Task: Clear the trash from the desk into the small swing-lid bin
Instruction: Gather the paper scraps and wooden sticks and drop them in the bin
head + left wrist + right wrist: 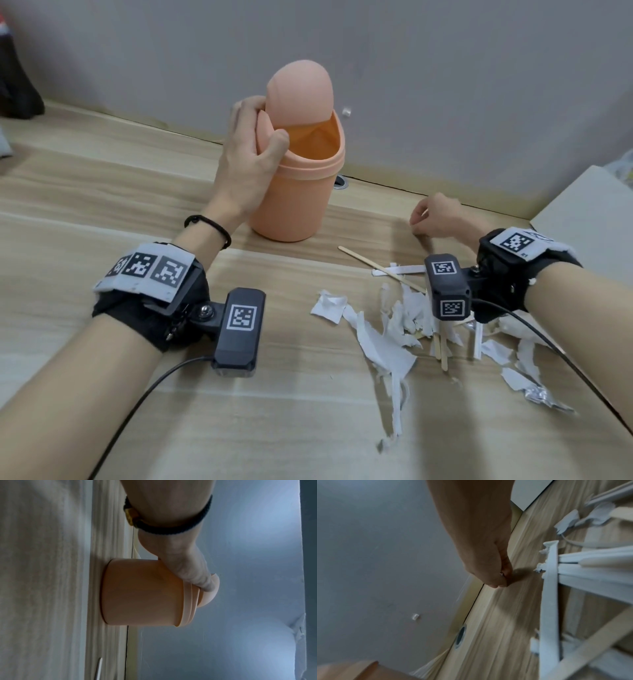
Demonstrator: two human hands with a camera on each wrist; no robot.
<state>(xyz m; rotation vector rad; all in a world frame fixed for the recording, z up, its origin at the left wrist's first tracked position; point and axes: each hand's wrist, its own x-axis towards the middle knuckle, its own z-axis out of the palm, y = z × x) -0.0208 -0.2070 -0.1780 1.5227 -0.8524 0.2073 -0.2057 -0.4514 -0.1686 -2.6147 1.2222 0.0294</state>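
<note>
One view shows paper scraps [394,329], bin [294,202] open

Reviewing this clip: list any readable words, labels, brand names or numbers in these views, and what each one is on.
No readable text in any view.
Wrist bands and wrist cameras: black-and-white square code patterns only, no letters or numbers.
Right wrist band: a tiny mark beside the pattern, too small to read.
Bin, paper scraps, wooden sticks: blank.

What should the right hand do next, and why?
Probably carry its grip to the bin: the right hand seems to pinch something small, too tiny to identify, while the left hand holds the swing lid tilted open.
</note>
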